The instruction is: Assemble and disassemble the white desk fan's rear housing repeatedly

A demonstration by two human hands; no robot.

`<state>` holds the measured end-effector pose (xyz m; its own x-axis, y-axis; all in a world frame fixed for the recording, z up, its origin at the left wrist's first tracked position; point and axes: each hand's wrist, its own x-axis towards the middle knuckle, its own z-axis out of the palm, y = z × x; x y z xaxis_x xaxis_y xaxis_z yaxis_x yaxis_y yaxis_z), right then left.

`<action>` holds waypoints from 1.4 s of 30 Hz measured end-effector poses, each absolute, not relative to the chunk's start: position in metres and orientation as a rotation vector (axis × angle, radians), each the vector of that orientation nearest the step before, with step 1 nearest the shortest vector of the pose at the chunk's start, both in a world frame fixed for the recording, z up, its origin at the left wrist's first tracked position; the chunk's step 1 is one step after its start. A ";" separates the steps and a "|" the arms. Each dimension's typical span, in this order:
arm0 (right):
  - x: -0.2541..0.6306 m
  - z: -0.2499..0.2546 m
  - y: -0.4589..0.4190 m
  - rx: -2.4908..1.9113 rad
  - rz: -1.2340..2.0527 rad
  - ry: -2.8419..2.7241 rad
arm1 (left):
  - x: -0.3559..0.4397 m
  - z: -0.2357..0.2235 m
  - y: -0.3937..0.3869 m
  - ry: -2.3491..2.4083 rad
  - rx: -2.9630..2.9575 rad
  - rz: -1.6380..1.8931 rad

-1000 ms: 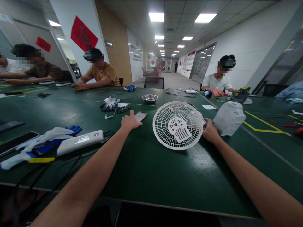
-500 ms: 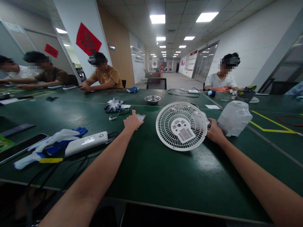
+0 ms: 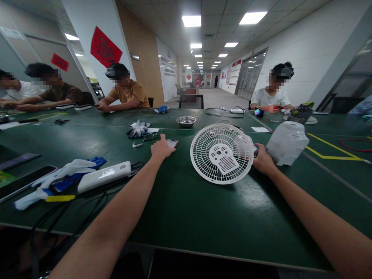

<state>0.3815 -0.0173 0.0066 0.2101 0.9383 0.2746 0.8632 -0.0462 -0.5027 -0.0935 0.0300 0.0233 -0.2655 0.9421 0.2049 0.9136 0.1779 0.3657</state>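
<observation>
My left hand [image 3: 160, 148] reaches over a phone [image 3: 172, 143] lying on the table. One finger is stretched out and the others are partly hidden, so whether they press the screen does not show. A white fan [image 3: 222, 154] with a round slotted grille stands tilted in front of me, its grille facing me. At its right edge, my right hand [image 3: 262, 159] is closed around a part of the fan behind the grille; the fingertips are hidden. Just beyond that hand, a translucent white plastic housing [image 3: 287, 143] stands on the table.
A metal bowl [image 3: 186, 121] and grey-white gloves [image 3: 138, 129] lie farther back on the green table [image 3: 180, 217]. At left are a white power bank-like box [image 3: 105, 177], blue-white gloves [image 3: 68, 170], cables and a dark tablet [image 3: 27, 182]. Several people sit across the table.
The whole view has shifted slightly. My left hand's fingers have moved a little over the phone, while my right hand keeps its hold on the fan.
</observation>
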 end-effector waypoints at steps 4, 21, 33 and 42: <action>0.382 0.007 -0.017 -1.913 0.171 -1.669 | -0.094 0.022 0.032 2.374 1.889 0.642; 0.376 0.009 -0.022 -1.885 0.136 -1.620 | -0.064 0.016 0.032 2.029 1.981 1.312; 0.364 0.017 -0.027 -1.614 0.049 -1.510 | 0.018 0.008 -0.009 0.979 1.267 1.224; 0.296 0.025 -0.068 -1.057 1.295 -1.491 | 0.016 0.019 -0.029 1.122 1.708 1.602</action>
<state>0.2960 -0.0683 0.0254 -0.2595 0.9624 0.0802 0.0555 0.0978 -0.9937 0.0165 -0.0289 0.0190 -0.0524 0.8469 0.5292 0.2073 -0.5091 0.8354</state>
